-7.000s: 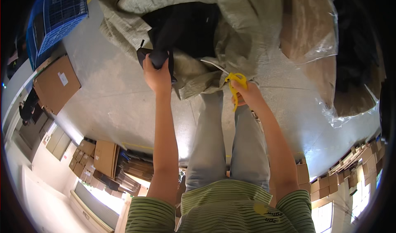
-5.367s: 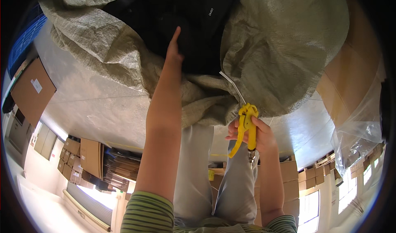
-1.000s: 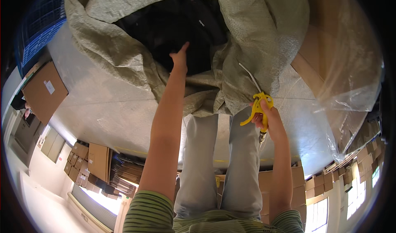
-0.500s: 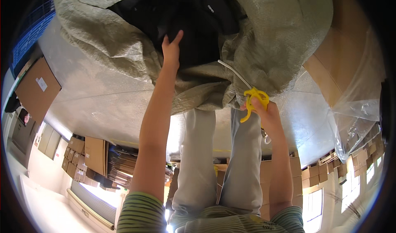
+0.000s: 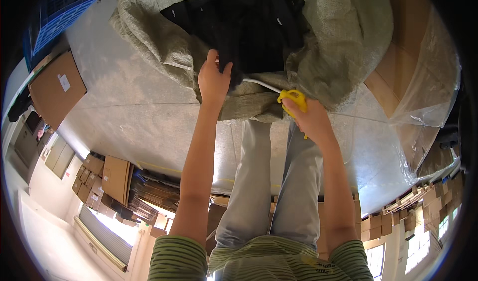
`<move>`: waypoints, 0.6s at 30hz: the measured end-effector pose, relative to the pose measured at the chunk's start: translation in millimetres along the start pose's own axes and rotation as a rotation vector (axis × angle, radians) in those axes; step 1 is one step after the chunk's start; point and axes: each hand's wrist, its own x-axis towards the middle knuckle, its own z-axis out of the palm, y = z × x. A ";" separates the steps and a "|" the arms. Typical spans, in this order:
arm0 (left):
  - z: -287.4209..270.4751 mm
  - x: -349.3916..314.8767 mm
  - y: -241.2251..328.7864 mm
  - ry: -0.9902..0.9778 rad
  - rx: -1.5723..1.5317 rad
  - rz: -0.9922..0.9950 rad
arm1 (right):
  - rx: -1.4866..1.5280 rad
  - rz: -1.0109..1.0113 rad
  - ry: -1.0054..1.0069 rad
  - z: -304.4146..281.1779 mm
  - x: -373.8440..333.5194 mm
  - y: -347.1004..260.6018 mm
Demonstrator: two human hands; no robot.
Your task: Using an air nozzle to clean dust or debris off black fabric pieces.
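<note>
A large grey-green woven sack [image 5: 343, 37] lies on the floor with its mouth spread wide. Folded black garments [image 5: 249, 29] with small white marks fill the opening. My left hand [image 5: 214, 79] is at their near left edge, thumb and fingers closed around a bit of black cloth; its fingertips are partly hidden. My right hand [image 5: 311, 119] grips a yellow air blow gun [image 5: 294, 100] near the sack's front rim. The gun's thin bent metal nozzle [image 5: 261, 84] points left, its tip beside the black cloth near my left hand.
Brown cardboard [image 5: 398, 47] and clear plastic film [image 5: 423, 112] lie at the right. On the left are a cardboard box [image 5: 57, 89] and a blue plastic crate [image 5: 64, 19]. My legs [image 5: 254, 181] stand close to the sack, with stacked cartons [image 5: 117, 179] behind at the left.
My left hand has come back from over the black garments to their near edge. The air blow gun has moved left and up, its nozzle now closer to my left hand.
</note>
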 end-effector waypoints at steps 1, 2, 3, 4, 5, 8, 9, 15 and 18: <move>-0.8 -1.0 -6.0 0.080 0.147 0.164 | 0.005 -0.004 -0.004 3.9 1.0 -2.2; -2.2 1.7 -12.4 0.147 0.220 0.325 | 0.012 -0.061 0.157 9.2 2.9 -5.4; -0.9 1.3 -12.3 0.137 0.223 0.324 | 0.017 -0.106 0.317 12.9 2.8 -6.8; 1.1 1.2 -11.8 0.114 0.107 0.137 | 0.021 -0.096 0.314 11.5 2.9 -7.8; 3.1 1.4 -10.9 0.090 -0.008 -0.050 | -0.024 -0.021 0.126 6.9 2.8 -9.4; 4.3 3.5 -15.1 0.045 -0.539 -0.327 | 0.050 0.061 0.041 7.6 0.4 0.9; 3.7 5.2 -17.8 0.017 -1.036 -0.516 | 0.158 0.055 0.141 7.9 0.9 3.7; -5.8 11.5 -16.5 -0.926 -2.083 -0.624 | 0.620 -0.032 0.051 -2.6 1.5 13.9; -13.2 16.3 82.4 -1.004 -1.810 -0.168 | 0.304 0.129 0.027 -12.4 9.5 37.7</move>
